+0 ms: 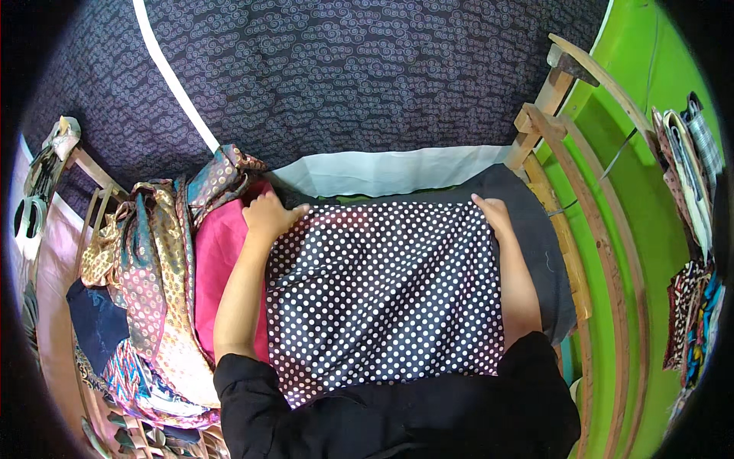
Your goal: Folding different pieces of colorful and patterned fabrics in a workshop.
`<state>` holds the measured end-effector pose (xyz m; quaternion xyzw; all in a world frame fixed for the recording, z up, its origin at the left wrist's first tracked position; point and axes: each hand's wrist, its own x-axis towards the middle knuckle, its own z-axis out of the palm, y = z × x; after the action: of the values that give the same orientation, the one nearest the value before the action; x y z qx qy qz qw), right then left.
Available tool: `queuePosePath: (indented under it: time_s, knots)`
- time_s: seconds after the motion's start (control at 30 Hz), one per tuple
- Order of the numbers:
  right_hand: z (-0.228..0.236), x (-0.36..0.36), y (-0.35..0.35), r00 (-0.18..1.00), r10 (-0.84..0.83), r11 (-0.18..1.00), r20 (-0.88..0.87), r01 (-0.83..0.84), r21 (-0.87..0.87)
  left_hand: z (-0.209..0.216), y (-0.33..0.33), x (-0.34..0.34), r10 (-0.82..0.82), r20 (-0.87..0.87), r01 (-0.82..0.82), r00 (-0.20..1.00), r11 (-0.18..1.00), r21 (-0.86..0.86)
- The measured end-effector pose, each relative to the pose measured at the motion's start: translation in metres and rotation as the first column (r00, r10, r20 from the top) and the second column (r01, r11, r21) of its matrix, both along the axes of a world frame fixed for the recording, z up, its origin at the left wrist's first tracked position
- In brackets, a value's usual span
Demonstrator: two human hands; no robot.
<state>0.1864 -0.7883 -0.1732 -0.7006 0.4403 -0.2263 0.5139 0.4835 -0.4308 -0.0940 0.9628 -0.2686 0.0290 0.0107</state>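
A dark fabric with white polka dots (382, 291) spreads before me, with slanting folds running across its right half. At its far left corner my left hand (267, 217) is closed on the edge, the thumb lying along it and pointing right. My right hand (493, 214) pinches the far right corner, its thumb on top and its other fingers mostly hidden. Between the two hands the far edge is drawn nearly straight. The near edge of the fabric meets my black shirt. A pink cloth (229, 283) lies beside it under my left forearm, and a dark grey cloth (535, 252) extends past my right arm.
Patterned shiny cloths (157, 268) are heaped at the left. A wooden frame with slats (604, 252) stands at the right before a green wall (650, 306). Folded fabrics (688, 183) hang at the far right. Dark swirl-patterned cloth (367, 76) covers the far side.
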Motion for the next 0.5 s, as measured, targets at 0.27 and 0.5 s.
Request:
queuePosePath:
  time_s: [0.27, 0.5]
  knots:
    - [0.016, -0.003, 0.014, 0.991, 0.050, 0.995, 0.121, -0.060, 0.081, -0.047, 0.028, 0.008, -0.112, 0.029, 0.112, 0.993, 0.993, 0.026]
    - [0.004, -0.007, 0.004, 0.988, 0.080, 0.995, 0.132, -0.086, 0.043, -0.057, 0.020, -0.001, -0.103, 0.118, 0.132, 0.988, 0.952, -0.276]
